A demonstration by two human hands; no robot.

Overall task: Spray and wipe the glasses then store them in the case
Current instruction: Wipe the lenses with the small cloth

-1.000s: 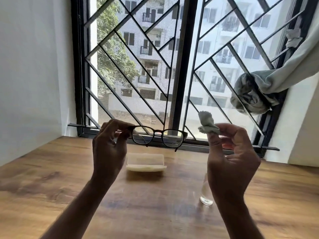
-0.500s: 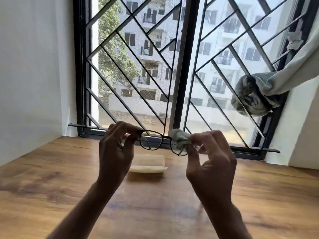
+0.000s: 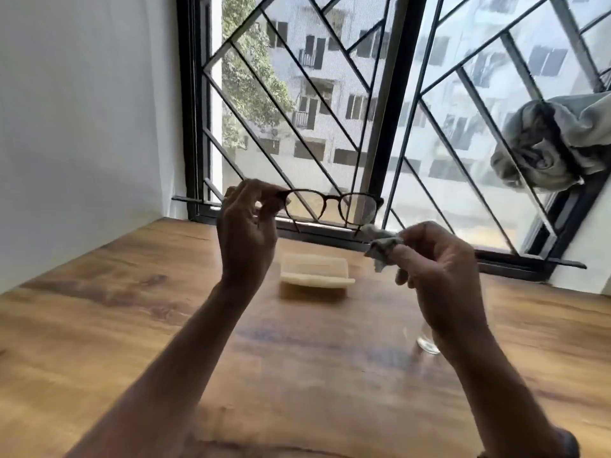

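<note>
1. Under your right wrist, a clear bottle [image 3: 428, 345] stands on the wooden surface [image 3: 99, 309]. It is mostly hidden, so its contents cannot be told.
2. Your right hand [image 3: 436, 259] pinches a crumpled grey cloth [image 3: 380, 246] just below the nearer lens.
3. Your left hand [image 3: 246, 223] grips the glasses [image 3: 332, 206] by one end of the frame, raised between both hands. To wipe well, steady the frame and rub each lens lightly on both faces.
4. Beyond both hands lies the pale case [image 3: 314, 272]. It appears open, blurred, with nothing showing inside.
</note>
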